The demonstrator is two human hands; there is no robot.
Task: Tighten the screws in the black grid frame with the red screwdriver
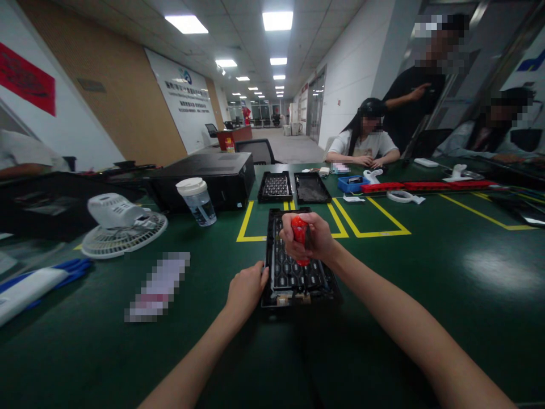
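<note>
A black tray-like panel (298, 281) with rows of small cells lies flat on the green table in front of me. My left hand (246, 288) rests against its left edge, fingers curled on the rim. My right hand (310, 237) is closed around a red-handled tool (300, 232), held upright over the middle of the panel; its tip is hidden behind the hand.
Two more black trays (276, 187) (312, 188) lie farther back by yellow floor-tape lines. A white fan (121, 225), a clear cup (198, 201) and a black box (213, 176) stand at left. Other people sit and stand at the far right, near a blue bin (351, 183).
</note>
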